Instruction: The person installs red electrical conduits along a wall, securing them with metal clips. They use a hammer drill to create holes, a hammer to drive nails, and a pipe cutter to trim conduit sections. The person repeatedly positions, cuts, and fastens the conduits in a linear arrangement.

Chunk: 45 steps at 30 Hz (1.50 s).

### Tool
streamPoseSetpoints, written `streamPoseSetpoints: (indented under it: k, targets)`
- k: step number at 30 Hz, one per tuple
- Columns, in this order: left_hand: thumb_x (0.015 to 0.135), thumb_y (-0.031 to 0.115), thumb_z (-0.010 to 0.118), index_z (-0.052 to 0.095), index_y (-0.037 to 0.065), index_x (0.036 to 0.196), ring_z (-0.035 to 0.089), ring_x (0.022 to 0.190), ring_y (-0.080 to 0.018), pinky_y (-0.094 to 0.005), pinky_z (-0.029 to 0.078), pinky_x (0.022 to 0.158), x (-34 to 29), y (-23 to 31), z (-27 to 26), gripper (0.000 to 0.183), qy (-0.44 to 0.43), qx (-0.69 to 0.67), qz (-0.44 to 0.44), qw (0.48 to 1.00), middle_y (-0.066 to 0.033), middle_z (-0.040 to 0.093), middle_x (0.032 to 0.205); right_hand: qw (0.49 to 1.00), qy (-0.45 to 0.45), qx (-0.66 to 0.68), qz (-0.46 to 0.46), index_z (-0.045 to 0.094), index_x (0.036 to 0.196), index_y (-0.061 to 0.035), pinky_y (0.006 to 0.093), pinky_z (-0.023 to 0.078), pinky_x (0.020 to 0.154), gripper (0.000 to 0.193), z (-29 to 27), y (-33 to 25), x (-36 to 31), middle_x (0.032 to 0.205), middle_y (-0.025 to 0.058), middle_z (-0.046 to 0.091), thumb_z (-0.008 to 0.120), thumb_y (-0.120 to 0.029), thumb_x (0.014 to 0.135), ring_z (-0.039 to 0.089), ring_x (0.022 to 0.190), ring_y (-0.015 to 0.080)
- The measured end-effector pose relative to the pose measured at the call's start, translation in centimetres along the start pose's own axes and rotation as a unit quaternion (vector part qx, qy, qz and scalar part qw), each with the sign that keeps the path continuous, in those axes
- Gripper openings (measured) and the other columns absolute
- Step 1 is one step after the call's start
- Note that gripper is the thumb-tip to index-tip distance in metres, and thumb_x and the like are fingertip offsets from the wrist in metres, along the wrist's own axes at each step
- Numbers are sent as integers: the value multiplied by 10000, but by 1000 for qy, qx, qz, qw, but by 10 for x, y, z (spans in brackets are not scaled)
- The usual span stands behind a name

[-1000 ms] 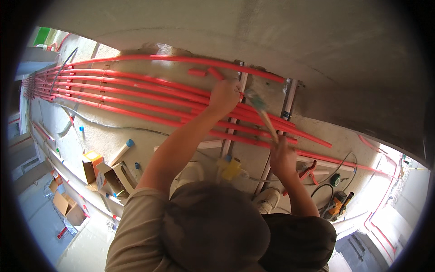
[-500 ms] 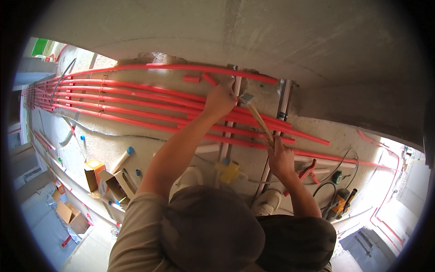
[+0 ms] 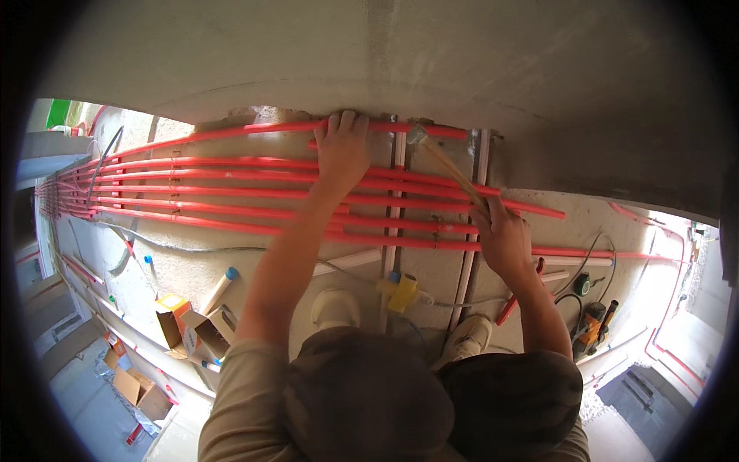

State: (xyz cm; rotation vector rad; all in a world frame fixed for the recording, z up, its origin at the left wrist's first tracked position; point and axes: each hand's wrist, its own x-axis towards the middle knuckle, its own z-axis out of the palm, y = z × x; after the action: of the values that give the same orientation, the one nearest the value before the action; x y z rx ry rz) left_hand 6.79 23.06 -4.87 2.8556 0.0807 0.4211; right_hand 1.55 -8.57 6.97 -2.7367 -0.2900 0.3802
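My left hand [image 3: 342,150] is closed over the farthest red pipe [image 3: 269,128], the one nearest the wall, with its fingers curled across the far side. A short red pipe piece beside that hand is mostly hidden by it. In my right hand [image 3: 506,240] is the wooden handle of a hammer [image 3: 454,171]. The hammer's metal head lies over the far pipe, near its right end; I cannot tell whether they touch. Several more red pipes [image 3: 231,192] run side by side beneath my forearms, crossing the metal channel strips [image 3: 464,289] on the floor.
A concrete wall [image 3: 308,54] borders the far side. Near my shoes lie a yellow tool [image 3: 400,292] and red-handled pliers or cutter [image 3: 512,304]. At right are a green tape measure [image 3: 583,284] and an orange-black power tool [image 3: 591,327]; opened cardboard boxes [image 3: 208,331] stand left.
My left hand has shifted left and away from me, onto the farthest pipe. My right hand has moved right and slightly nearer, while the hammer head has gone farther out, toward that pipe.
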Motion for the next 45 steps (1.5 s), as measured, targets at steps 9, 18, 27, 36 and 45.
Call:
streamPoseSetpoints:
  k: [9, 18, 27, 36, 45]
  targets:
    - [805, 154, 746, 719, 63, 1150, 564, 1275, -313, -550, 401, 1050, -31, -11, -26, 358, -170, -61, -15, 983, -102, 694, 1227, 956, 30, -174, -236, 639, 1154, -83, 481, 583, 712, 224, -38, -34, 38, 957, 150, 728, 674, -196, 964, 735, 837, 365]
    - [827, 136, 725, 747, 47, 1083, 615, 1145, -313, -574, 400, 1076, -68, -20, -12, 272, 39, -139, 55, 988, -95, 737, 1121, 930, -136, -292, -178, 629, 1135, -25, 433, 627, 710, 236, -44, -107, 81, 992, 143, 728, 634, -94, 908, 767, 840, 317]
    - [811, 101, 755, 743, 46, 1074, 627, 1113, -313, -578, 422, 1055, -68, -21, -7, 269, 60, -161, 59, 983, -91, 734, 1100, 933, -119, -283, -188, 643, 1073, 0, 426, 635, 689, 204, -34, -104, 78, 953, 154, 750, 650, -106, 898, 773, 902, 297]
    - [812, 99, 757, 739, 50, 1081, 631, 1120, -320, -573, 417, 1068, -70, -23, -10, 274, 84, -155, 77, 981, -96, 735, 1105, 935, -78, -270, -216, 612, 1130, 6, 442, 636, 699, 270, -31, -106, 67, 967, 167, 744, 655, -147, 912, 770, 881, 306]
    - [839, 136, 773, 710, 78, 827, 652, 988, -317, -510, 434, 859, -67, -17, -13, 87, 45, -160, 28, 986, -56, 723, 849, 991, -125, -50, 27, 594, 1128, -28, 550, 552, 726, 296, -12, -24, 18, 859, 242, 709, 586, -313, 1046, 708, 850, 466]
